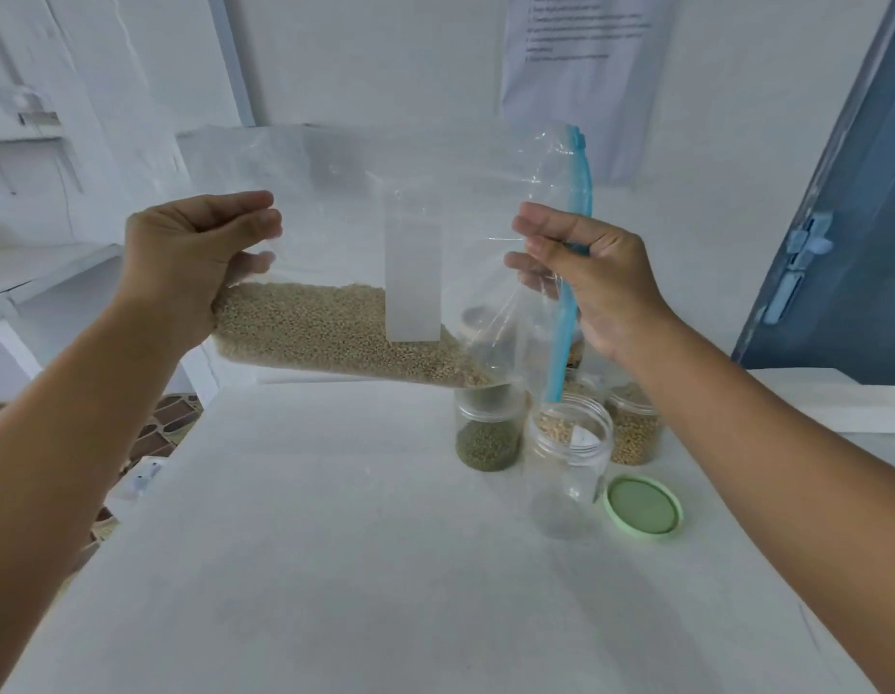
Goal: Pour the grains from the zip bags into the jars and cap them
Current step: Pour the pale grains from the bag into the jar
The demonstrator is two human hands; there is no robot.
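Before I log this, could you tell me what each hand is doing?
Left hand: grips the zip bag at its bottom.
Right hand: pinches its blue zipper edge.

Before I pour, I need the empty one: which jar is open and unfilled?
The front jar, nearest the camera beside the green lid: uncapped and clear, while the jars behind hold green or tan grain.

Both bare arms reach forward from the lower corners. The left hand [195, 257] (middle left of the frame) has fingers curled, pinching; the right hand [590, 278] pinches too, thumb on top.
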